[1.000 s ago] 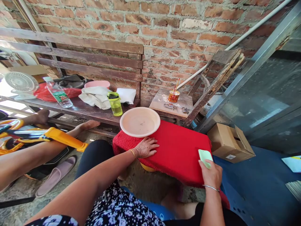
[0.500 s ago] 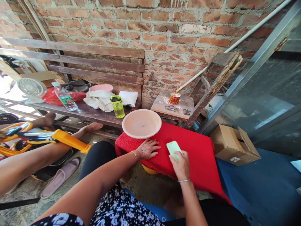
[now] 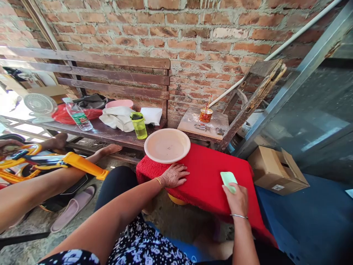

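My right hand [image 3: 237, 198] grips a pale green oblong block [image 3: 228, 179] with rounded corners; its underside is hidden, so I cannot tell its kind. The block is low over the right part of a red cloth [image 3: 201, 176]. My left hand [image 3: 174, 175] lies flat with fingers spread on the cloth's left part, just in front of a pale pink basin [image 3: 167, 145]. That basin sits at the far left corner of the cloth-covered surface.
On the wooden bench [image 3: 116, 134] are a yellow-green bottle [image 3: 139, 127], a clear bottle [image 3: 79, 117] and white cloth. A stool [image 3: 187, 123] holds padlocks and a cup of sticks [image 3: 205, 115]. Right stands a cardboard box [image 3: 275, 171]. Another person's legs [image 3: 55, 180] extend at left.
My right hand has slid to the right across the red cloth with the green block. My left hand has stayed in place on the cloth.
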{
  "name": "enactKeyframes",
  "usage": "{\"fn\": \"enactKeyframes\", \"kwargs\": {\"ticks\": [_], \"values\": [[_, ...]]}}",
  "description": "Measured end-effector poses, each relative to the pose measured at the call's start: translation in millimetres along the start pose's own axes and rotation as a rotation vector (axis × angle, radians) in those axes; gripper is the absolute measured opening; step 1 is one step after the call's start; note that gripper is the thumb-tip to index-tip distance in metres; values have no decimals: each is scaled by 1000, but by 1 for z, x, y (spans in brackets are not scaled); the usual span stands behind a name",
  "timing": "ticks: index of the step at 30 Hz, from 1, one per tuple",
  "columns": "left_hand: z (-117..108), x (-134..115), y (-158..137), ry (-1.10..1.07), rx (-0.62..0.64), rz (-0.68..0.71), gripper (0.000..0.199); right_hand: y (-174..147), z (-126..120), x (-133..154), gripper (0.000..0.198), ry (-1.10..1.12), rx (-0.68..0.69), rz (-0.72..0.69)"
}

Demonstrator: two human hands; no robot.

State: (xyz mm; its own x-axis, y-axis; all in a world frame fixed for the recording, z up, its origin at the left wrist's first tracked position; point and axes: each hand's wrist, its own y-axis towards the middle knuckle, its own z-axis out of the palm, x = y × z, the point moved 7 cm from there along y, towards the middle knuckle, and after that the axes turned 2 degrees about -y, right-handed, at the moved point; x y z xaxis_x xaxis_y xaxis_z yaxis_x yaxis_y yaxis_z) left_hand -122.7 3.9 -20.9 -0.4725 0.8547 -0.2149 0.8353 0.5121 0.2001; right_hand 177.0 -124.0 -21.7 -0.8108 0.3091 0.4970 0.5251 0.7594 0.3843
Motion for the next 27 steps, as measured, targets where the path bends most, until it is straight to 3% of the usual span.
{"fn": "enactKeyframes", "kwargs": {"ticks": [3,6,9,16,21,24,27], "values": [[-1,-2,0,1,-1,2,42,4,-29,-52,52,-85,-47,234],[-2,-4,1,9,-1,3,41,4,-49,-72,55,-124,-113,395],[-4,-6,0,24,-30,13,41,6,-44,-49,59,-20,-128,334],[-14,-6,-18,78,-152,49,33,-8,9,47,69,169,16,18],[-11,-10,-47,103,-144,115,26,-32,40,103,52,269,158,-192],[-15,-9,-60,83,-200,83,22,-39,54,114,40,314,243,-235],[-20,-6,-63,47,-242,44,18,-31,59,100,35,309,229,-121]]}}
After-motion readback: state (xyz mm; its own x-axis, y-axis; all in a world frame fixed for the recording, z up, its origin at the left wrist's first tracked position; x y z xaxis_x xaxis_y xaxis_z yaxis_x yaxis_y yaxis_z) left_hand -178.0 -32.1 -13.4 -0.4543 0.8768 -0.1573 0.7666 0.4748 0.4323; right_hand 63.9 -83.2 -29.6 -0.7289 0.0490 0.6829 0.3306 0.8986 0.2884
